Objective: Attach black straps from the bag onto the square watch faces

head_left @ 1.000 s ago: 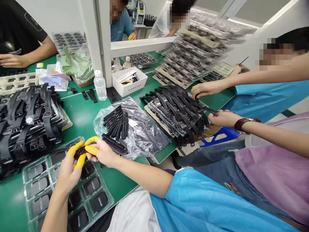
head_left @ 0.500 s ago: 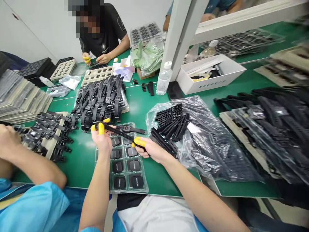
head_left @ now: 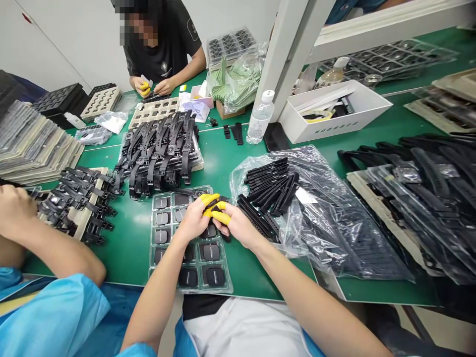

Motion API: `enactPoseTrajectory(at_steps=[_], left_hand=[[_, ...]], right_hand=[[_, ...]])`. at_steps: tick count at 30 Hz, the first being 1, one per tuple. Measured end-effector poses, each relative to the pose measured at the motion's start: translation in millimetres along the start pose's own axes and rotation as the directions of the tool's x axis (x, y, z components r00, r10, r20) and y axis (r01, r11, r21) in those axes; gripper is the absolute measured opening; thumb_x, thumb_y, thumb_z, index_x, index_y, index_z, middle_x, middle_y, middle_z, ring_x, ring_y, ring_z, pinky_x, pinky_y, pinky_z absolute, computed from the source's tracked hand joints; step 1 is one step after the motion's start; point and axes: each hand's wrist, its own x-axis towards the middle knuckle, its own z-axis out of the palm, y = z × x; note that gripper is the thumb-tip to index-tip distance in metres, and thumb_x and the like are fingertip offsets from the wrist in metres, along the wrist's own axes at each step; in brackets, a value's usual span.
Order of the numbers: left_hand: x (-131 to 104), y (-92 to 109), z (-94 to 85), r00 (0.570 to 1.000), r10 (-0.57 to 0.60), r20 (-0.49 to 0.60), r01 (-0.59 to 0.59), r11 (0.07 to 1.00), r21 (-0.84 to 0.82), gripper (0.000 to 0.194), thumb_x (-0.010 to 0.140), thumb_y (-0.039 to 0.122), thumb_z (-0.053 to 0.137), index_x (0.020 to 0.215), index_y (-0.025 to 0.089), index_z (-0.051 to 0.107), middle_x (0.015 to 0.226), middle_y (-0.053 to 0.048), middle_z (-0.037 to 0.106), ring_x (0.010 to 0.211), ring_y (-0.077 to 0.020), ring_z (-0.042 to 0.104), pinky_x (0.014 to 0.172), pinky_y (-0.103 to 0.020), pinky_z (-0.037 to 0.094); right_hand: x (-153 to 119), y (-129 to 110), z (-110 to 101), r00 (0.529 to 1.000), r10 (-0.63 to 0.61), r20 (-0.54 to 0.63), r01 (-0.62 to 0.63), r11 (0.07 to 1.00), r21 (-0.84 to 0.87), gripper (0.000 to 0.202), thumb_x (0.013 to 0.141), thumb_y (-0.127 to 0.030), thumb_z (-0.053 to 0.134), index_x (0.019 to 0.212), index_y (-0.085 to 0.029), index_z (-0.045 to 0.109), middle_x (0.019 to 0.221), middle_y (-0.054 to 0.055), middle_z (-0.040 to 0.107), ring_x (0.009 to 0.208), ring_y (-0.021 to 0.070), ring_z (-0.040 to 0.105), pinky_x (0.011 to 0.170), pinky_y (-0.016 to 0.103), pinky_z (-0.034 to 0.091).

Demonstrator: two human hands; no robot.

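Observation:
My left hand [head_left: 195,218] and my right hand [head_left: 240,227], with yellow finger cots on some fingers, meet over a clear plastic tray [head_left: 198,286]. Between the pinched fingertips is a black watch strap [head_left: 216,208], mostly covered by the fingers. Square dark pieces [head_left: 213,276] with pale lettering sit in the tray's compartments. Behind my left hand, part of another dark strap [head_left: 183,192] lies across the tray's far end. To the right of my hands, loose black straps [head_left: 267,184] are heaped on a clear plastic bag [head_left: 323,223] full of dark items.
Stacked strapped watches [head_left: 159,148] stand beyond the tray, and more lie on a beige tray [head_left: 84,210] at left, beside a co-worker's arm. A water bottle [head_left: 261,119], phone [head_left: 275,137] and white box [head_left: 336,121] stand behind the bag. Another person works across the table.
My hands, earlier apart with the strap stretched between them, have come together. My left hand moved right; the strap is now bunched at the fingertips. The camera view has shifted slightly.

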Motion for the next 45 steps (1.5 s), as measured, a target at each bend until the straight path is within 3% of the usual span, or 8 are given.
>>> enactPoseTrajectory(at_steps=[4, 8, 16, 23, 32, 39, 45], left_hand=[[-0.8, -2.4, -4.9, 0.995, 0.096, 0.041, -0.099, 0.992, 0.082, 0.053, 0.091, 0.003, 0.047, 0.139, 0.019, 0.063, 0.137, -0.012, 0.068, 0.13, -0.0238, 0.064, 0.111, -0.043, 0.055], [-1.0, -1.5, -5.5, 0.99, 0.129, 0.059, -0.134, 0.987, 0.089, 0.052, 0.094, 0.005, 0.047, 0.141, 0.021, 0.061, 0.139, -0.012, 0.067, 0.131, -0.0238, 0.064, 0.111, -0.043, 0.055], [1.9, 4.4, -6.8, 0.992, 0.025, -0.126, -0.029, 0.999, -0.03, 0.037, 0.103, 0.016, 0.049, 0.138, 0.021, 0.061, 0.131, -0.013, 0.071, 0.117, -0.0216, 0.071, 0.103, -0.041, 0.059], [0.1, -1.4, -2.6, 0.993, 0.111, 0.044, -0.113, 0.992, 0.054, 0.054, 0.089, 0.003, 0.049, 0.14, 0.02, 0.061, 0.136, -0.012, 0.068, 0.129, -0.0239, 0.064, 0.11, -0.044, 0.055], [-0.2, 0.1, -0.2, 0.993, 0.112, -0.02, -0.11, 0.99, 0.085, 0.054, 0.092, 0.005, 0.044, 0.142, 0.021, 0.058, 0.136, -0.012, 0.066, 0.13, -0.0239, 0.062, 0.111, -0.045, 0.054], [1.5, 4.4, 4.1, 0.99, 0.139, 0.012, -0.14, 0.989, 0.053, 0.047, 0.102, 0.011, 0.04, 0.147, 0.02, 0.051, 0.139, -0.015, 0.059, 0.133, -0.0238, 0.058, 0.114, -0.044, 0.051], [2.6, 7.5, 2.8, 0.988, 0.15, 0.022, -0.15, 0.988, 0.026, 0.045, 0.105, 0.015, 0.038, 0.147, 0.022, 0.051, 0.134, -0.014, 0.058, 0.13, -0.0233, 0.057, 0.113, -0.042, 0.051]], right_hand=[[-0.4, -1.3, -1.9, 0.995, 0.087, 0.049, -0.089, 0.995, 0.049, 0.033, 0.08, -0.046, 0.074, 0.085, -0.02, 0.055, 0.055, -0.007, 0.055, 0.039, 0.005, 0.033, 0.04, 0.02, 0.024], [0.5, -5.5, -4.2, 0.992, 0.126, 0.028, -0.129, 0.981, 0.147, 0.033, 0.076, -0.042, 0.078, 0.086, -0.02, 0.055, 0.052, -0.008, 0.053, 0.039, 0.0051, 0.031, 0.04, 0.02, 0.022], [3.6, -5.8, -6.5, 0.998, 0.057, -0.034, -0.048, 0.971, 0.233, 0.032, 0.079, -0.043, 0.077, 0.09, -0.02, 0.057, 0.053, -0.009, 0.049, 0.042, 0.0054, 0.03, 0.041, 0.019, 0.021], [2.8, 0.6, -4.7, 0.995, 0.082, 0.053, -0.09, 0.981, 0.174, 0.034, 0.078, -0.043, 0.079, 0.084, -0.02, 0.055, 0.05, -0.008, 0.053, 0.039, 0.0055, 0.032, 0.039, 0.019, 0.023], [3.1, -5.0, -4.8, 0.996, 0.09, 0.028, -0.094, 0.959, 0.268, 0.033, 0.077, -0.041, 0.08, 0.084, -0.021, 0.054, 0.05, -0.009, 0.049, 0.041, 0.006, 0.03, 0.041, 0.02, 0.021], [1.6, -9.4, -7.3, 0.997, 0.08, 0.017, -0.082, 0.944, 0.318, 0.034, 0.076, -0.041, 0.081, 0.081, -0.022, 0.053, 0.05, -0.008, 0.046, 0.042, 0.0065, 0.028, 0.041, 0.021, 0.018], [1.9, -9.7, -10.3, 0.999, 0.015, -0.044, -0.008, 0.988, 0.154, 0.035, 0.073, -0.042, 0.085, 0.079, -0.021, 0.056, 0.05, -0.008, 0.049, 0.043, 0.0071, 0.031, 0.043, 0.021, 0.021]])
